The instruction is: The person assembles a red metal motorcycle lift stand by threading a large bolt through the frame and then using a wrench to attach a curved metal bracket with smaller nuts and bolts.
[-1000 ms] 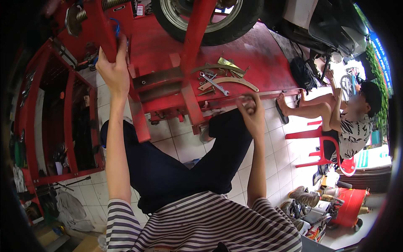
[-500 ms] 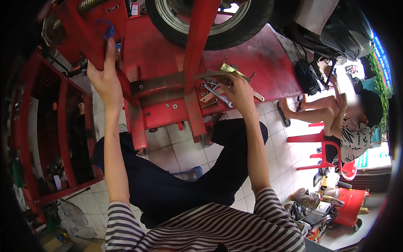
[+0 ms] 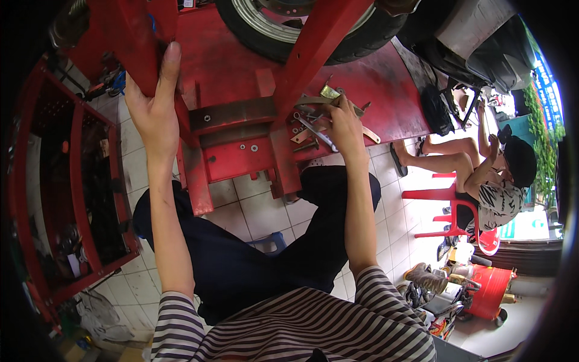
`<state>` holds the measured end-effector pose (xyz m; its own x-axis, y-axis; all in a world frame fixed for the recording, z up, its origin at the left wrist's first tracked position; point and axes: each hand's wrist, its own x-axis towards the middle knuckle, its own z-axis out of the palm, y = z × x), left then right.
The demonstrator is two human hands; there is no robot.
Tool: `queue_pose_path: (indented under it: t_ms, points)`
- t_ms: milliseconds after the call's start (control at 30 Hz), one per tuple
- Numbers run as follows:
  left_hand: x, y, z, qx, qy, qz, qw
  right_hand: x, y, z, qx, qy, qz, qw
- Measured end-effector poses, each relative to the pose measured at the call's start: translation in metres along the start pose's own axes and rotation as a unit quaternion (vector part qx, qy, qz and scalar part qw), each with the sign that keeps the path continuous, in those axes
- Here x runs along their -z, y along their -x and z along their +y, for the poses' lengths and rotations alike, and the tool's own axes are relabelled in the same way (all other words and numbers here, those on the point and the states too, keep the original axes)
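Observation:
My left hand (image 3: pixel 154 102) is wrapped round a red steel upright (image 3: pixel 129 45) of the press-like frame, thumb pointing up along it. My right hand (image 3: pixel 348 130) is closed on a flat, curved metal strip (image 3: pixel 310 101) just right of the frame's other red post (image 3: pixel 313 51). Under and beside those fingers lie an open-ended wrench (image 3: pixel 318 134), a bolt (image 3: pixel 307 146) and a shiny yellowish bracket (image 3: pixel 329 92). A nut (image 3: pixel 207 118) sits on the worn crossbar (image 3: pixel 232 116). Two small nuts or washers (image 3: pixel 254 148) lie on the red ledge below it.
A wheel with a black tyre (image 3: pixel 338 48) rests on the red platform (image 3: pixel 386 90). To the left stands a red shelf rack (image 3: pixel 81 181). At right, a person (image 3: pixel 500 181) sits on a red plastic chair (image 3: pixel 431 194). Boots (image 3: pixel 425 276) and a red drum (image 3: pixel 490 289) are at lower right.
The view has shifted a little, and the red posts appear larger. My left hand stays on the upright, and my right hand stays at the metal strip, with little visible movement.

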<state>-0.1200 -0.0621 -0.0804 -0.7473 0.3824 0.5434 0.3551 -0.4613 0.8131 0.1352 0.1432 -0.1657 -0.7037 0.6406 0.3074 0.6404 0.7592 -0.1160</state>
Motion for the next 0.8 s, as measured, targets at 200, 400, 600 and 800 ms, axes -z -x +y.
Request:
queue_pose_path:
  t_ms: [200, 400, 600, 800]
  points:
    - [-0.004, 0.001, 0.002, -0.010, 0.014, 0.000, 1.000, -0.003, -0.006, 0.013, -0.061, -0.049, -0.040, 0.996]
    - [0.002, 0.001, -0.001, 0.015, 0.009, 0.000, 1.000, 0.005, -0.012, 0.006, -0.067, -0.060, -0.005, 0.996]
    - [-0.009, 0.003, 0.010, 0.023, 0.019, 0.038, 0.999, 0.024, -0.015, -0.018, -0.068, -0.326, 0.089, 0.939]
    - [-0.001, 0.015, -0.001, -0.210, -0.178, 0.119, 0.954, 0.055, 0.003, -0.079, 0.166, -0.329, 0.313, 0.875]
